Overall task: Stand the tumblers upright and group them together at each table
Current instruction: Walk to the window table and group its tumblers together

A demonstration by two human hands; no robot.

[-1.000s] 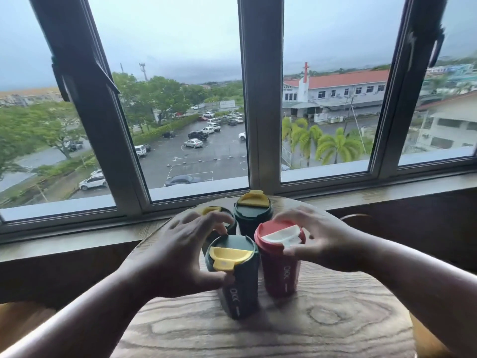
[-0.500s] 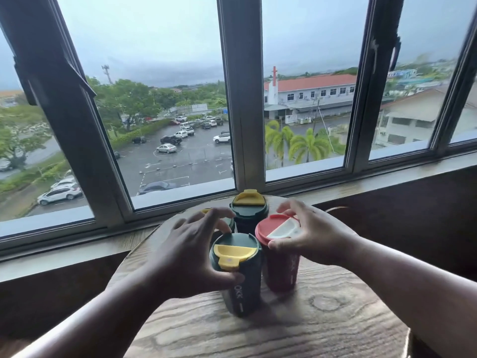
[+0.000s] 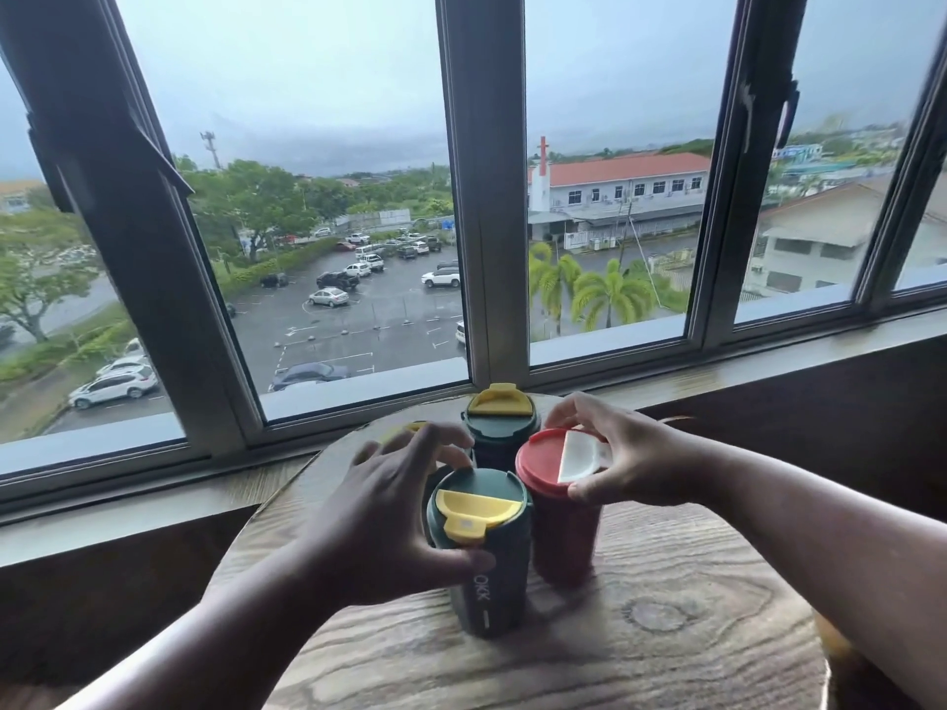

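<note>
In the head view, a round wooden worktop [image 3: 666, 632] with a bold grain and a dark knot stands against a wall under a row of grey-framed windows [image 3: 481, 197]. Four tumblers stand upright on it, close together near its far edge. Nearest the camera is a dark green plastic tumbler with a yellow flip lid and pale lettering down its side [image 3: 481, 550]; just beside it on the right, almost touching, is a red plastic tumbler with a white flip lid [image 3: 561, 509]. Behind these two stands a second dark green tumbler with a yellow lid [image 3: 499, 427], next to the window sill. A fourth tumbler with a yellow lid [image 3: 412, 427] is mostly hidden behind the left hand [image 3: 379, 515], so only a sliver of its top shows. The left hand's grip is clamped on the near green tumbler: the thumb curls across its front below the lid and the fingers arch over the far rim. The right hand [image 3: 625, 463] holds the red tumbler by its top, with the thumb against the near side of the lid's rim and the fingers curled round the far side, covering part of the white flap. Both forearms reach in from the lower corners. Through the glass lie a wet car park [image 3: 358, 310] with parked cars, trees, palms and a long red-roofed building [image 3: 625, 187] under a grey sky.
</note>
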